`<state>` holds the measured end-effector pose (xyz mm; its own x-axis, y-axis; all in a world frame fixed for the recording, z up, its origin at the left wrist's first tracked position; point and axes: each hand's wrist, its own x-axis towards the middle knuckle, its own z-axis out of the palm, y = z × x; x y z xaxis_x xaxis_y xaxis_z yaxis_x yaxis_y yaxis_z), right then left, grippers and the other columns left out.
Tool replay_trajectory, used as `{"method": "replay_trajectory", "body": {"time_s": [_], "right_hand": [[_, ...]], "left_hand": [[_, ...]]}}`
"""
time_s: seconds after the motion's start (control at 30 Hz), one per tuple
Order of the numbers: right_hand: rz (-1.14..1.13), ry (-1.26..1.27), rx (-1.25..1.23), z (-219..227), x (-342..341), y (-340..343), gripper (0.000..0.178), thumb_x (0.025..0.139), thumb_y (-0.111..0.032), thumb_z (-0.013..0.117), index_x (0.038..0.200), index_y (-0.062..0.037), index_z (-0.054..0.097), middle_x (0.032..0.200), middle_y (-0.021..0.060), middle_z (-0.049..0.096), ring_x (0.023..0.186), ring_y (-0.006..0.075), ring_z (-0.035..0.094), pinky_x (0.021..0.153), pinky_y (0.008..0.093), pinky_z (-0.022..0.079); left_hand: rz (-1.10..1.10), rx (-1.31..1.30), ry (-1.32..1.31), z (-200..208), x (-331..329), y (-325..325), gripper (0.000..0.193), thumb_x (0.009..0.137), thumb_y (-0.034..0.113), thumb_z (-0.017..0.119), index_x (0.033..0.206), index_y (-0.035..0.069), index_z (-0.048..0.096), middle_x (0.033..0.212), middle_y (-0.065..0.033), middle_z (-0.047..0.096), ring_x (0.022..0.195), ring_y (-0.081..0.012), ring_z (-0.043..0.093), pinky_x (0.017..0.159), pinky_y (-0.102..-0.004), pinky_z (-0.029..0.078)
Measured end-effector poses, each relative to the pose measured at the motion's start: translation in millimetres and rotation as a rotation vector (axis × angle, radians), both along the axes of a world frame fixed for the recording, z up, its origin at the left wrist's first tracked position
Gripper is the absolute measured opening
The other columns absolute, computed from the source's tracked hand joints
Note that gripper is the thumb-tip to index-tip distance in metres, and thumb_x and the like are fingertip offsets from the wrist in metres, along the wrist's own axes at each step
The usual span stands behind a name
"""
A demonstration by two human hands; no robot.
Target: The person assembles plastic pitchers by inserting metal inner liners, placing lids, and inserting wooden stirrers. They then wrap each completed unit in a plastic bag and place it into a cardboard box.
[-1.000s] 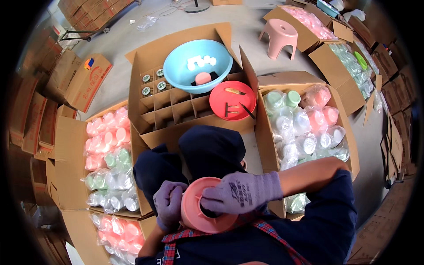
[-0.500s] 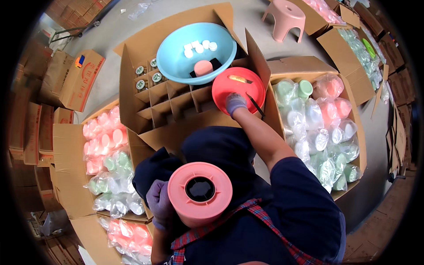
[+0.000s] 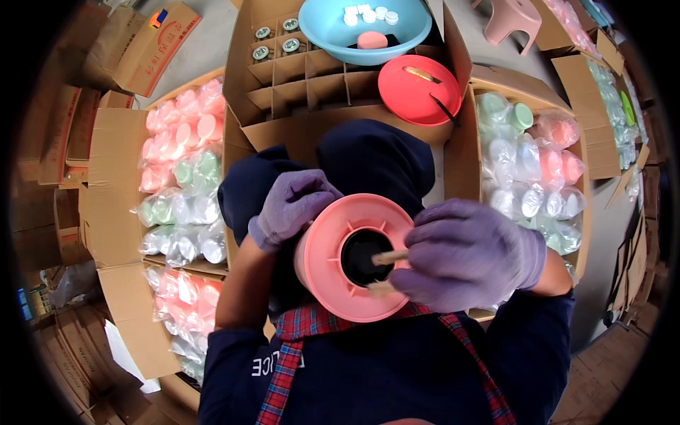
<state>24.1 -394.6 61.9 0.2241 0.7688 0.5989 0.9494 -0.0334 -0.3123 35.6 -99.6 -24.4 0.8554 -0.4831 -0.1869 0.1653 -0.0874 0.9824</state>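
Note:
A pink plastic shell (image 3: 324, 258) with a wide round flange lies at my lap, its round dark opening facing up. My left hand (image 3: 294, 207), in a purple glove, grips its upper left side with bent fingers. At the right edge, my gloved right hand (image 3: 471, 255) is closed over the flange beside the opening. Two blurred tan tips (image 3: 389, 257) stick out from its fingers over the opening. I cannot tell whether they are a held piece or bare fingertips. Something black and smooth shows inside the opening.
Ahead stands a divided cardboard box (image 3: 273, 120) with several silvery-topped pieces, a blue basin (image 3: 315, 32) holding white caps, and a red dish (image 3: 397, 99) bearing a dark-handled tool. Boxes of bagged cups (image 3: 188, 134) flank me, with more bagged cups (image 3: 528, 156) at right. A pink stool (image 3: 513, 18) stands beyond.
My right hand has moved from the red dish to the pink shell's opening. The shell has tilted, and my left hand has shifted to its upper side. My view has tipped downward.

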Motion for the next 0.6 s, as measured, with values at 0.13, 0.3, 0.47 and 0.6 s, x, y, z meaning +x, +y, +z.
{"method": "replay_trajectory", "body": {"time_s": [0.13,0.3,0.47,0.6], "right_hand": [[-0.029,-0.082,-0.113,12,-22,7,0.019,0.071,-0.024,0.069,0.088,-0.0147,0.068,0.089,0.0030,0.053,0.085,0.0214,0.060,0.082,0.0390,0.053],[0.080,-0.001,-0.306,29,-34,6,0.010,0.072,-0.022,0.067,0.080,-0.0178,0.064,0.091,0.0034,0.054,0.084,0.0217,0.058,0.082,0.0404,0.053],[0.079,-0.076,-0.192,22,-33,11,0.012,0.072,-0.021,0.068,0.082,-0.0155,0.066,0.093,0.0051,0.055,0.085,0.0231,0.059,0.086,0.0422,0.054],[0.092,-0.059,-0.196,19,-27,12,0.016,0.069,-0.023,0.069,0.084,-0.0152,0.067,0.093,0.0054,0.055,0.084,0.0236,0.059,0.085,0.0408,0.055]], "left_hand": [[-0.122,0.010,-0.102,-6,-2,-21,0.020,0.089,0.019,0.066,0.086,-0.001,0.069,0.076,-0.0085,0.068,0.069,-0.0113,0.062,0.064,-0.0285,0.049],[-0.147,0.077,-0.118,3,-17,-19,0.019,0.089,0.018,0.065,0.085,-0.001,0.066,0.079,-0.0095,0.070,0.070,-0.0108,0.061,0.065,-0.0271,0.049],[-0.167,0.039,-0.126,5,-19,-17,0.015,0.090,0.012,0.060,0.082,-0.002,0.060,0.087,-0.0127,0.073,0.075,-0.0078,0.061,0.066,-0.0241,0.049],[-0.154,0.040,-0.159,4,-19,-16,0.015,0.088,0.011,0.060,0.083,-0.003,0.061,0.084,-0.0118,0.073,0.074,-0.0083,0.061,0.065,-0.0255,0.049]]}}
